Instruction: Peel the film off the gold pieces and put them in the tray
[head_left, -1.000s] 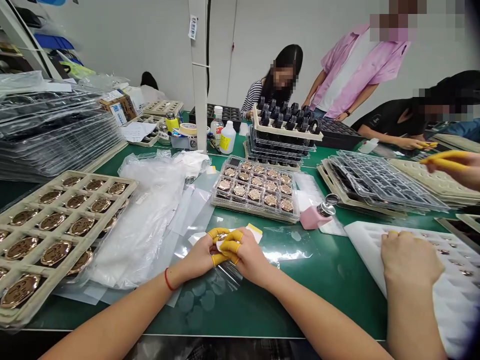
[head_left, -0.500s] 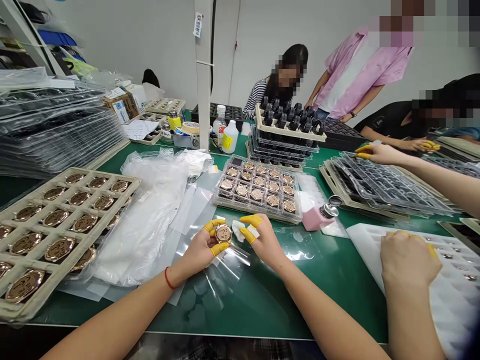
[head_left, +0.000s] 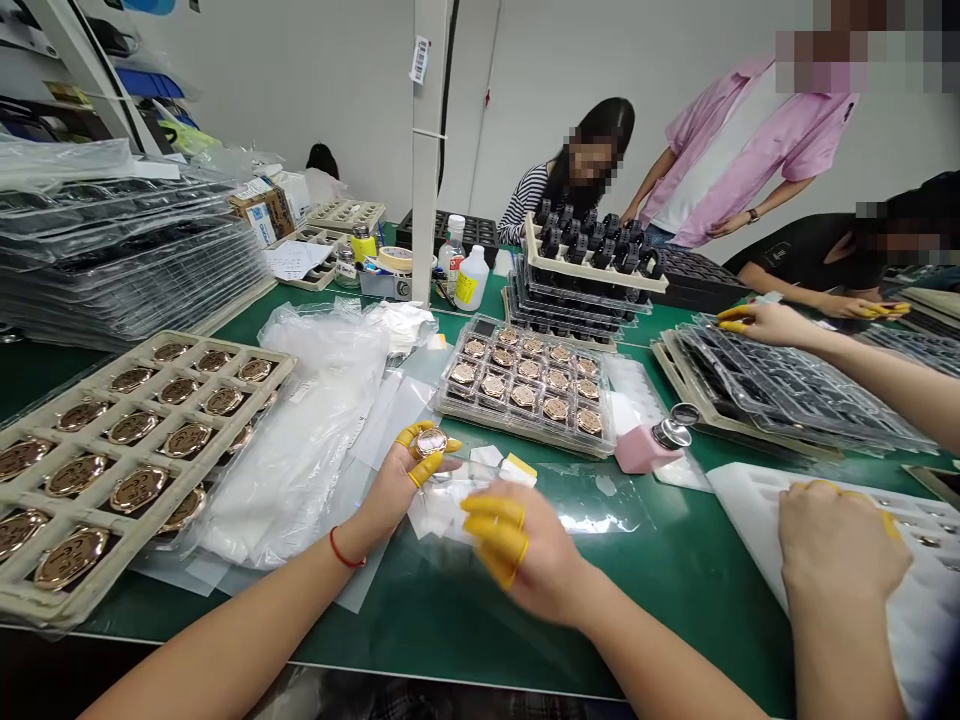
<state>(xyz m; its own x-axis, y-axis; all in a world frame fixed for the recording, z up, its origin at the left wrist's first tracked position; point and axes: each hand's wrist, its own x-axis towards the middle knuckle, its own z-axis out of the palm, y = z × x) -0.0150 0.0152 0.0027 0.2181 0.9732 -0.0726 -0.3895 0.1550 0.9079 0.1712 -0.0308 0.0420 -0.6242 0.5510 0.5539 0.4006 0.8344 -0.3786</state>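
My left hand (head_left: 396,488), with yellow finger cots, pinches a rose-gold watch case (head_left: 430,441) above the table. My right hand (head_left: 536,550), also in yellow finger cots, is lower and to the right, its fingers pointing left and smeared by motion; whether they hold anything is unclear. Between the hands lie white wipes (head_left: 433,512) and clear film. A small yellow-and-white piece (head_left: 519,470) is just beyond my right hand. Behind them, a clear tray (head_left: 487,408) carries rows of similar rose-gold cases.
A beige tray (head_left: 161,480) of watch cases stands left, beside plastic bags (head_left: 300,440). A pink pump bottle (head_left: 645,450) is right of the clear tray. A co-worker's hands (head_left: 832,540) reach in from the right, over white foam (head_left: 739,490) and stacked trays.
My right hand has moved down and nearer to me, away from the watch case. My left hand has tilted the case, still gripping it. The view has shifted slightly left.
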